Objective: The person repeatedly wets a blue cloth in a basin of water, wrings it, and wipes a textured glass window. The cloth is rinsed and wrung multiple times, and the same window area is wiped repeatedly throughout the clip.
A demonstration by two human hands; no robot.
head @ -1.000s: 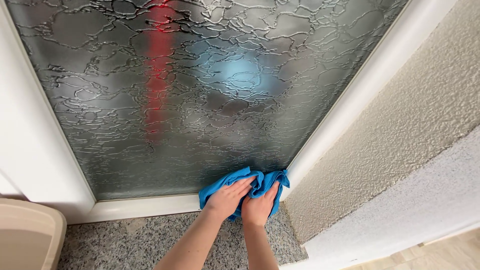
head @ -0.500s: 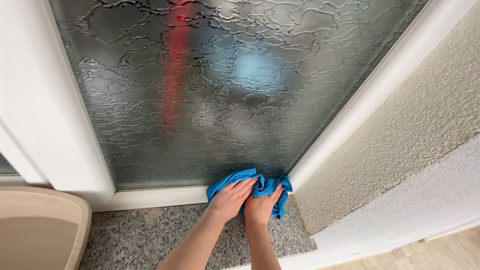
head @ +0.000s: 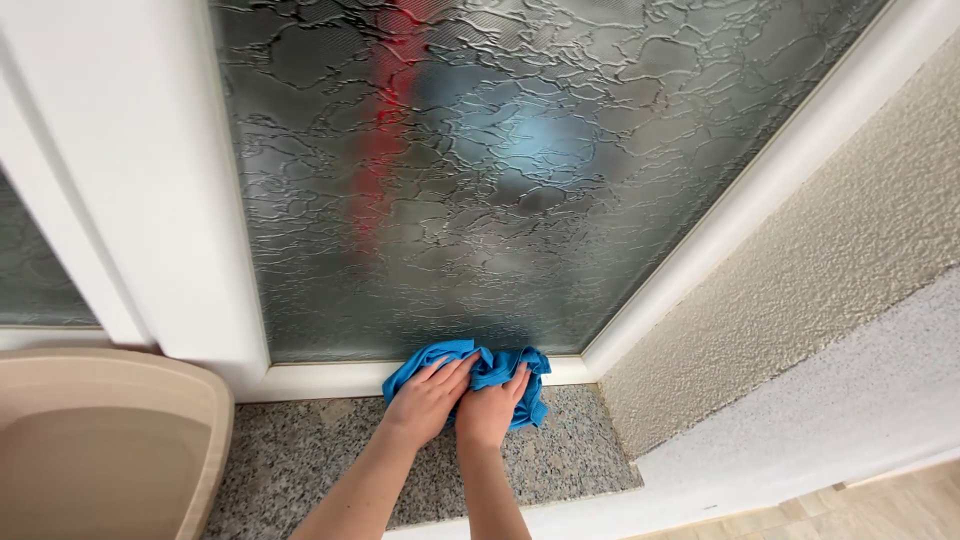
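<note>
Left hand (head: pixel 425 400) and right hand (head: pixel 487 415) — side by side, palms down, fingers spread.

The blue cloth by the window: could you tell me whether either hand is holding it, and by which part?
Both hands press the blue cloth flat: left hand on its left part, right hand on its middle. Neither closes around it.

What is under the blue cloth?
The cloth lies bunched on the white frame and the granite sill, against the textured glass. Both hands, left and right, press on it. The surface directly beneath is covered.
</note>
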